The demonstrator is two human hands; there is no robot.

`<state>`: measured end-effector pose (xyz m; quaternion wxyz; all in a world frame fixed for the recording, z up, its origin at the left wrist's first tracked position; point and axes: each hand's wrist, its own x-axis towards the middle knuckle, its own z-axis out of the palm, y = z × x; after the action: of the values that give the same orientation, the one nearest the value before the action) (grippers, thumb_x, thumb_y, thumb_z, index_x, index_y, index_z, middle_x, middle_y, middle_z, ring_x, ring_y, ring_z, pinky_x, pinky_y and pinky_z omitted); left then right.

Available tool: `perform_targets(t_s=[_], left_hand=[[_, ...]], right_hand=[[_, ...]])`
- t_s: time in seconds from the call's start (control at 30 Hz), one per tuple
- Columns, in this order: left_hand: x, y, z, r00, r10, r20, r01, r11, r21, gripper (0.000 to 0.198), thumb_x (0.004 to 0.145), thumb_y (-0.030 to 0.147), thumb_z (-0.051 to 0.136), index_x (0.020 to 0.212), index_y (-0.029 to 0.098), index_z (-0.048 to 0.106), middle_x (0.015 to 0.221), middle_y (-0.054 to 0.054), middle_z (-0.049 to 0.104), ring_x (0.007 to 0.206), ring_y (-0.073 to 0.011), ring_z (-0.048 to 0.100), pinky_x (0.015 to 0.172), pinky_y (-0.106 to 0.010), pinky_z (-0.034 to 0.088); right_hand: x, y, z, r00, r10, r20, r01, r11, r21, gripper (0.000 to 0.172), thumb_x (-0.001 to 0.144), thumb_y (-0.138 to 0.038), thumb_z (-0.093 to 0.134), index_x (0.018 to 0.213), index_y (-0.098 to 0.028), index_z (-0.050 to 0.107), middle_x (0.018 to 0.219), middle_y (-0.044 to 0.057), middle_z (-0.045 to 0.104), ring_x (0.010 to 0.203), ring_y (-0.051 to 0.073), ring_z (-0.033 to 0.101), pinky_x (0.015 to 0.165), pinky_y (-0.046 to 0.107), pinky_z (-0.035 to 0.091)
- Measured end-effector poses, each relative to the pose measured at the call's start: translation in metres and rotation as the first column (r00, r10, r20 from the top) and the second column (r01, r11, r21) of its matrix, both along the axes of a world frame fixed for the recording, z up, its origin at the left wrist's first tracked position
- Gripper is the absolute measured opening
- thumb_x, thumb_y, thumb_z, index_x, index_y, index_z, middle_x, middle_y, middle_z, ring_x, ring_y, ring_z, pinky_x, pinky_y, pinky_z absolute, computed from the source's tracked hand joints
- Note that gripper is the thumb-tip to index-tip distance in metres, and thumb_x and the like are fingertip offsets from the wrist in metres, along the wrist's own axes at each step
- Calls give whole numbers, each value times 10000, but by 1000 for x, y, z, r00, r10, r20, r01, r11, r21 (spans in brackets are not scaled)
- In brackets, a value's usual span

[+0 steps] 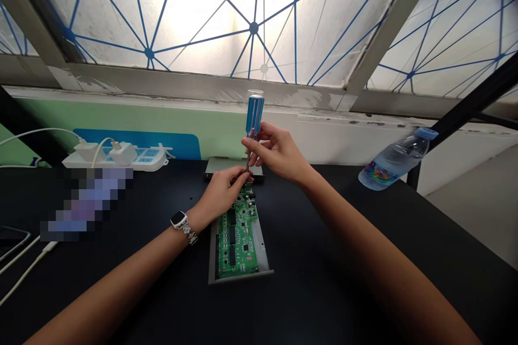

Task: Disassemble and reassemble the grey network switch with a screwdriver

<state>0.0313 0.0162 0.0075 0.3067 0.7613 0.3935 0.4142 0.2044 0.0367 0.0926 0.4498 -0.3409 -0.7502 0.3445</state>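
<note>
Screwdriver (254, 115) in R hand (277, 152), L hand (220, 193) by green PCB (238, 234), contact unclear.

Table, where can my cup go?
The black table has room between the circuit board and the right forearm, and between that forearm and the water bottle. Crowded: under the left hand and right hand, and by the power strip.

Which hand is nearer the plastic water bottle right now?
Right. The right hand, gripping the blue-handled screwdriver, is left of the plastic water bottle, apart from it; the left hand is farther left.
</note>
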Motion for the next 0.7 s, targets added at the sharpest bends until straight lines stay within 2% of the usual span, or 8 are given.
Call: perform_targets(t_s=[0.13,0.23,0.33,0.43,0.5,0.57,0.63,0.7], left_hand=[[0,0,0,1000,8,-11,-8,1000,-5,290,1040,380,492,1041,211,727,1014,-41,786,905,-232,721,826,-328,525],[1,0,-2,1000,-3,28,4,1000,-23,292,1040,371,494,1162,217,710,1130,-58,778,1032,-250,723,922,-352,541],[1,1,-4,997,-23,76,26,999,-38,295,1037,350,502,1216,214,694,1178,-67,770,1115,-259,712,985,-372,539],[2,1,-4,993,-47,112,54,997,-63,285,1036,346,508,1183,195,700,1132,-80,781,1084,-256,732,969,-377,557],[2,0,-2,993,-38,115,47,996,-72,279,1033,343,514,1170,186,700,1105,-86,787,1057,-253,742,943,-372,567],[2,0,-1,996,-12,94,18,998,-64,265,1033,335,516,1148,187,704,1081,-83,793,1044,-252,743,925,-368,564],[2,-1,0,998,7,70,-3,999,-53,257,1036,328,510,1129,193,709,1064,-76,796,1038,-253,741,910,-366,558],[2,-1,-1,998,12,56,-9,999,-47,261,1040,326,499,1125,199,711,1056,-69,796,1029,-253,740,893,-364,552]], right_hand=[[3,1,1,999,31,-5,-32,998,-46,369,877,-522,738,915,-192,577,799,3,675,575,130,691,498,244,543],[6,2,3,998,65,-4,-65,994,-83,349,908,-508,704,936,-184,579,829,17,694,602,123,695,511,230,545],[8,1,5,995,103,3,-102,989,-108,348,933,-517,663,991,-182,589,935,41,712,632,118,698,516,227,552],[7,-1,6,993,120,21,-117,986,-120,379,944,-549,624,1038,-184,594,1048,67,710,656,118,698,514,231,550],[4,-2,4,998,39,45,-35,996,-88,394,928,-561,639,1063,-197,572,1053,64,700,628,113,674,506,240,527],[-1,-3,0,989,-130,63,130,991,12,415,877,-572,704,1017,-217,543,959,34,681,589,109,621,505,251,486],[-5,-3,-4,951,-300,76,288,948,138,434,833,-585,749,863,-230,501,778,-9,613,564,111,543,512,260,427],[-9,-5,-6,910,-404,98,372,897,239,489,842,-592,736,709,-237,428,632,-36,504,547,115,458,519,271,366]])
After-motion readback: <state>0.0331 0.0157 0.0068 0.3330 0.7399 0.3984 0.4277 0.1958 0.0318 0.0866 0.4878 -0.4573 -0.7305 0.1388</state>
